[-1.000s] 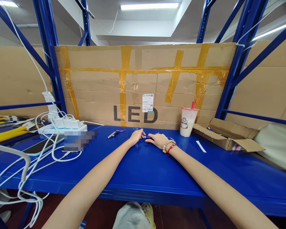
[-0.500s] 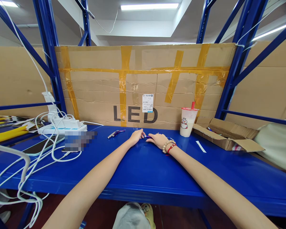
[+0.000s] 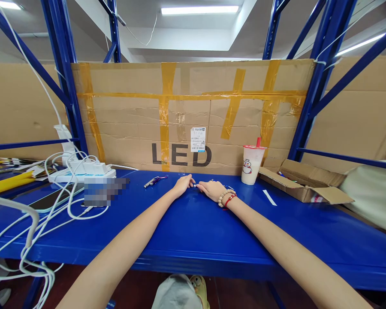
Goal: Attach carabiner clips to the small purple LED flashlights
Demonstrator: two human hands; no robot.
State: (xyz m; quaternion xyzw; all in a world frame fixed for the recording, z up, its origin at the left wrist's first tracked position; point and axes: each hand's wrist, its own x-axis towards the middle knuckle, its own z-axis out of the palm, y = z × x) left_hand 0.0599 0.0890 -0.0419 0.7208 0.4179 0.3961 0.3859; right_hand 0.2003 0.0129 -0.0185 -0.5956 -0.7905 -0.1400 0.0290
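Over the back of the blue shelf my two hands meet, fingertips almost touching. A slim pen (image 3: 196, 186) bridges them, only a short shiny piece of it showing in the gap. My right hand (image 3: 211, 190), with a beaded bracelet and a red cord at the wrist, is closed around the pen and covers most of it. My left hand (image 3: 183, 186) pinches at the pen's other end; its fingertips are partly hidden. Left of my hands lie some pens (image 3: 155, 181), silver and purple, side by side on the shelf.
A drink cup (image 3: 252, 166) with a red straw stands right of my hands, near a white strip (image 3: 269, 198) and an open cardboard box (image 3: 304, 184). Leftward are a power strip (image 3: 83, 172), tangled white cables and a phone (image 3: 53, 200). A large taped carton (image 3: 131, 120) walls the back.
My right fingers have shifted slightly toward my left hand, so less of the pen shows between them. The whole view has drifted a little; the other objects stay put.
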